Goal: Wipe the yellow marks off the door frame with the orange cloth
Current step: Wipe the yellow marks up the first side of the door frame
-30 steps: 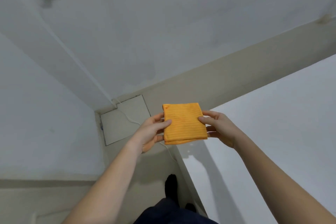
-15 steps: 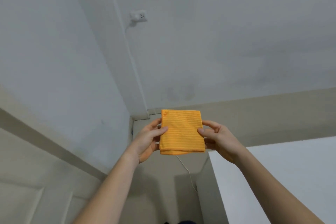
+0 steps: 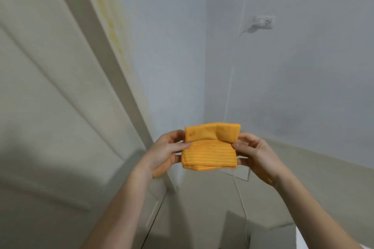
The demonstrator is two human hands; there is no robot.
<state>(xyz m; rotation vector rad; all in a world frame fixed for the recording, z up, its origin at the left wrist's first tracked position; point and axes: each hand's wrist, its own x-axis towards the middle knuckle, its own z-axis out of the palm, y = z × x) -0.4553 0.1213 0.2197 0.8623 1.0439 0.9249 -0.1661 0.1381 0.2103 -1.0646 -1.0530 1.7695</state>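
**Cloth up, both hands on it, frame untouched**

Here we go: the orange cloth (image 3: 209, 147) is up in the air in front of me, low in the middle of my view, and I have it from both sides. My left grip (image 3: 164, 153) pinches its left edge, thumb across the front and fingers tucked behind. My right grip (image 3: 257, 153) does the same on the right edge, thumb pressed onto the striped face. So both grips are closed on fabric, neither one wide.

The cloth is folded into a thick pad, and its top part is turned over toward me, making a plain band above the ribbed lower half.

Up and to my left runs the door frame (image 3: 101, 50), slanting across the view, with the pale panelled door (image 3: 50, 87) beside it. The yellow marks (image 3: 112, 24) streak along the frame's edge where it meets the wall (image 3: 303, 77). They sit well above the cloth, nothing touching them.

Off to the right, a white socket (image 3: 265, 22) is mounted high on the wall, and a thin white cord (image 3: 228, 95) drops from it down behind the cloth to the floor (image 3: 202, 208).
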